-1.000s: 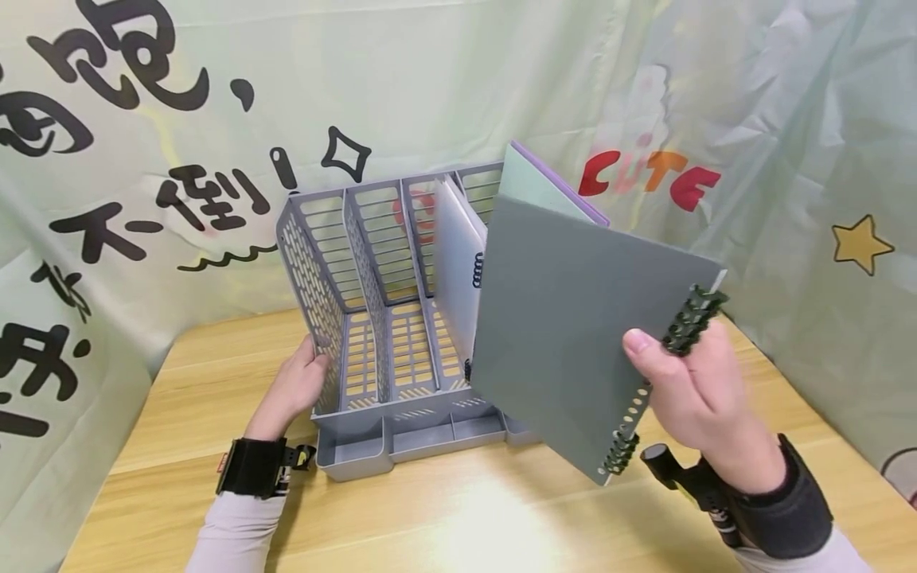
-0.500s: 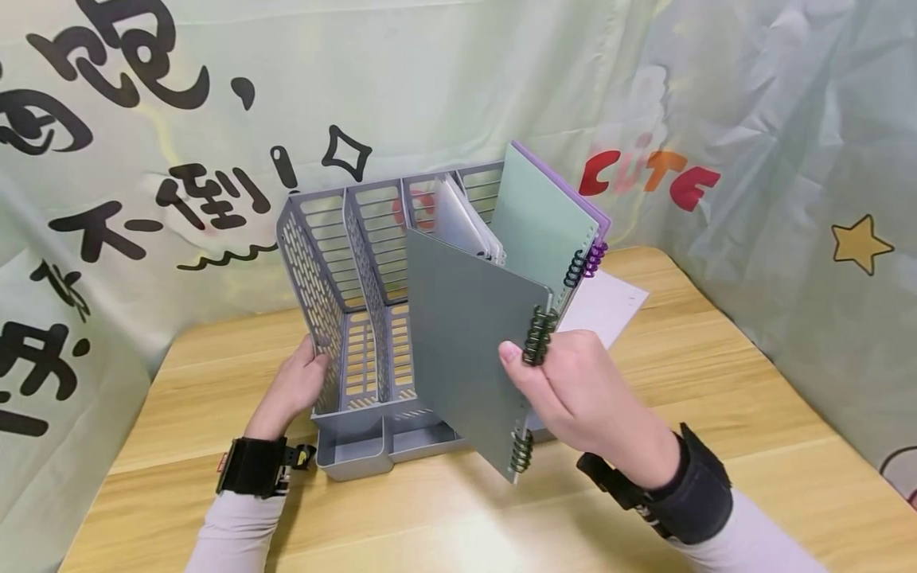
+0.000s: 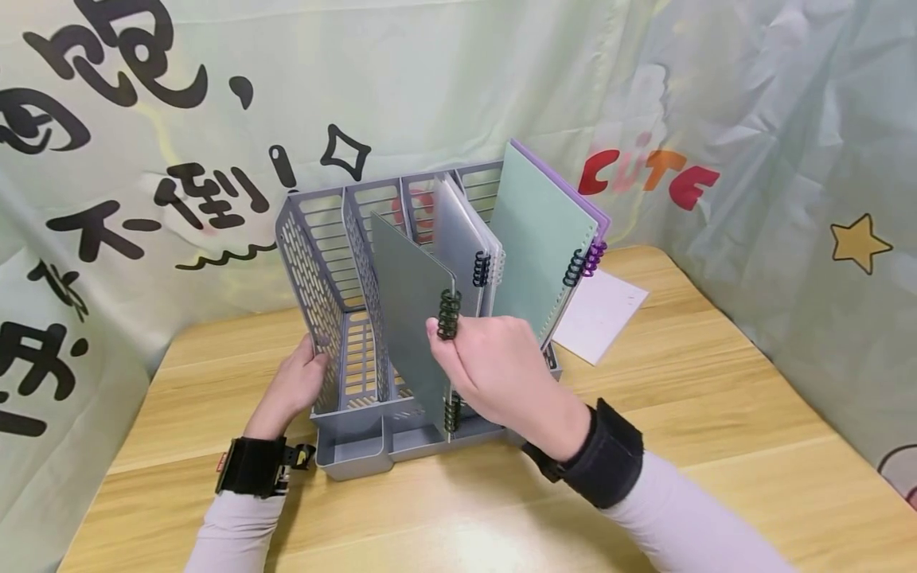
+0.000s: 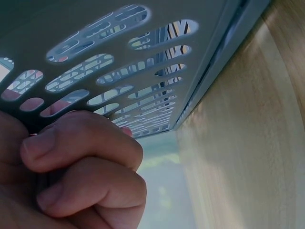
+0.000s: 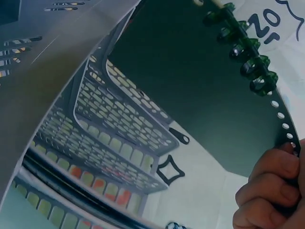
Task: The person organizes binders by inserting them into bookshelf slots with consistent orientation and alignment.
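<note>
A grey file organizer [image 3: 351, 420] with upright dividers stands on the wooden table. My left hand [image 3: 292, 383] grips the front edge of its left side panel; in the left wrist view the fingers [image 4: 100, 143] are curled beside the slotted panel. My right hand [image 3: 497, 366] grips the spiral-bound edge of a dark grey-green notebook [image 3: 411, 318], held upright. Its far part reaches into the second slot from the left, its bound edge juts out in front. Right of it stand translucent-covered notebooks [image 3: 458, 231]. A pale green notebook [image 3: 539, 231] and a purple notebook [image 3: 559, 181] lean in the rightmost slot.
A white sheet [image 3: 603, 314] lies on the table [image 3: 716, 414] right of the organizer. Shallow trays [image 3: 351, 454] run along the organizer's front. A printed cloth [image 3: 430, 72] hangs close behind and on both sides.
My right hand has carried the dark notebook leftward and inward, from in front of the right slots to the second slot, turning it more edge-on. The left hand has stayed put.
</note>
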A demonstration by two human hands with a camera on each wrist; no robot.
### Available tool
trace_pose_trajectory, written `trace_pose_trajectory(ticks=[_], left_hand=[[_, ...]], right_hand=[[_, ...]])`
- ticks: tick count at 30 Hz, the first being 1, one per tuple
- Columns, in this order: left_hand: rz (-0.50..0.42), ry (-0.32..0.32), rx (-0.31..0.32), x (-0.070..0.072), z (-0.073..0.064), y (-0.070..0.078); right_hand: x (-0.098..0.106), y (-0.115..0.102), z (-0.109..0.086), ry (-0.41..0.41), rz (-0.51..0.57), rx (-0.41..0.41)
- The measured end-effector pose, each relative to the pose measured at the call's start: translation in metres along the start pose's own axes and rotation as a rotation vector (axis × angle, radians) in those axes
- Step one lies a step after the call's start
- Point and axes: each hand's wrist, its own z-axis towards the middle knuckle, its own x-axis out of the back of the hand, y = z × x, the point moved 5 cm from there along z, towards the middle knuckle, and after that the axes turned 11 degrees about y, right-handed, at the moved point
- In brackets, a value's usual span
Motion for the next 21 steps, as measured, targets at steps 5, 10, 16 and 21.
trace_pose_trajectory(ticks=[5, 10, 16, 21], left_hand=[[0.000, 0.013, -0.003, 0.000, 0.000, 0.000], [-0.004, 0.015, -0.013, -0.001, 0.000, 0.002], [-0.005, 0.007, -0.012, -0.001, 0.000, 0.001], [0.000, 0.005, -0.002, -0.001, 0.000, -0.001]], right_hand=[[-0.018, -0.003, 0.007, 0.019, -0.057, -0.016], [-0.032, -0.001, 0.012, 0.040, -0.104, -0.049], [-0.044, 0.003, 0.020, 0.025, -0.158, -0.081], [-0.058, 0.004, 0.028, -0.016, -0.196, -0.111]])
